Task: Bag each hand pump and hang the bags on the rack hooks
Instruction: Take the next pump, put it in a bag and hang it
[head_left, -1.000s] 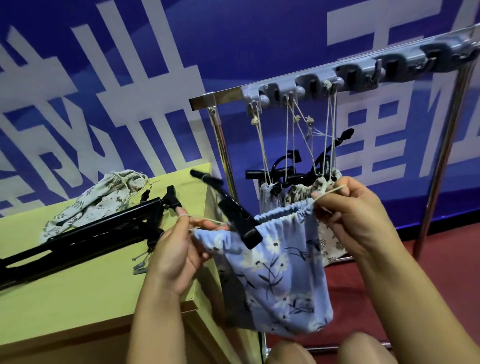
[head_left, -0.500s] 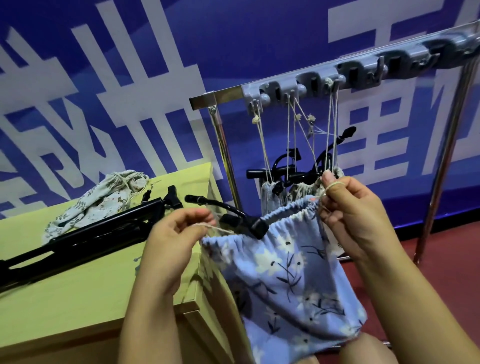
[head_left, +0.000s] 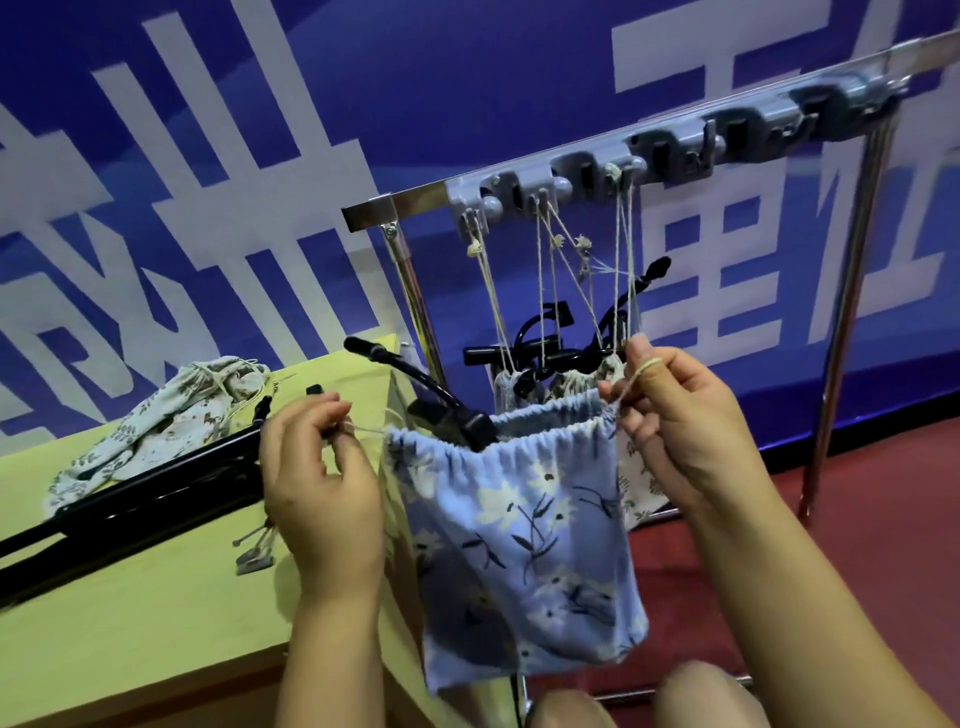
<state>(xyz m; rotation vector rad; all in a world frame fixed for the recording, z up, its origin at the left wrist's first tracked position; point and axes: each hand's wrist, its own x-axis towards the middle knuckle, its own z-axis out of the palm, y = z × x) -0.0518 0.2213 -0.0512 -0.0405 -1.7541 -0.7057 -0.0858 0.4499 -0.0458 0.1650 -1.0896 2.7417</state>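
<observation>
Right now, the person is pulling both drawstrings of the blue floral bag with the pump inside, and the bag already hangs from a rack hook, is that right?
Not quite. In the head view the blue floral bag hangs from the drawstrings pinched by the left hand and right hand, below the rack hooks, not hooked yet.

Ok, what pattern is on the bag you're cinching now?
Light blue bag with white flowers and dark stems, seen in the head view.

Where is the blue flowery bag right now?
The blue flowery bag hangs in the middle of the head view, held up by its strings between the left hand and right hand, just below the rack.
</observation>
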